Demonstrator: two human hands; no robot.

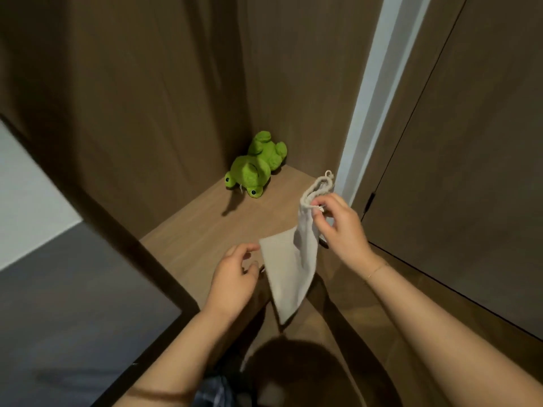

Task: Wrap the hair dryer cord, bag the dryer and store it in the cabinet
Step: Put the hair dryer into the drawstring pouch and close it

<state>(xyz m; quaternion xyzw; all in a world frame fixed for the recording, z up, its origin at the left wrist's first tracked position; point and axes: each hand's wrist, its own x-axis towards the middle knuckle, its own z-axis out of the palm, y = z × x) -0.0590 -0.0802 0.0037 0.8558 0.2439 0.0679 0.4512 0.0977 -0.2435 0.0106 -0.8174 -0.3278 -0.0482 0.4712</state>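
Observation:
A flat, light-grey drawstring bag (289,271) hangs over the wooden cabinet shelf (205,227). My right hand (340,227) pinches the bag near its gathered mouth, where the cord loops (321,183) stick up. My left hand (235,277) is just left of the bag's lower edge, fingers loosely curled, holding nothing that I can see. The bag looks limp. No hair dryer shows in this view.
A green plush frog (255,165) lies in the back corner of the shelf. Brown cabinet walls rise behind and to the left. A closed brown door panel (470,171) stands at the right, and a dark cabinet edge (117,245) runs along the left.

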